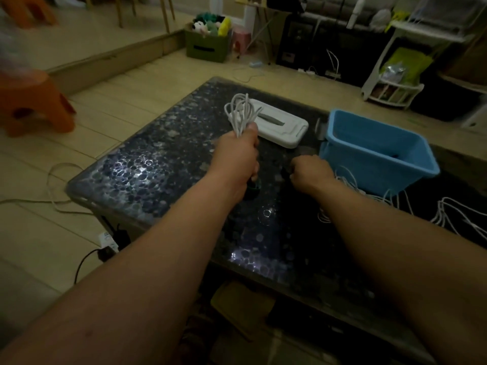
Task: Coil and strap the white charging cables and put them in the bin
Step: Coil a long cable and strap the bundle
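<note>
gripping the coiled cable [242,113] in the left hand [238,156], fingers wrapped tight round the gathered waist of the coil, loops fanning up above the fist over the dark table [147,164], in front of the white box [283,127]. holding something dark green [253,187] under that same fist (likely the strap, though too dim for telling). hovering the right hand [311,171] low just beside it, fingers curled under, knuckles up; not being able to tell whether pinching a strap end or nothing at all. working just left of the blue bin [379,154], with loose cables [350,184] lying at its near wall and trailing off to the right.

judging the risks from here:
- slackening the left grip while fumbling for the strap, and letting the loops spring apart
- wrapping the strap off-centre, and leaving the outer loops free to slip out
- catching only some strands in this poor light
- snagging the loose cables with the right forearm and dragging them toward the table edge
- nudging the bin while dropping the bundle in
</note>
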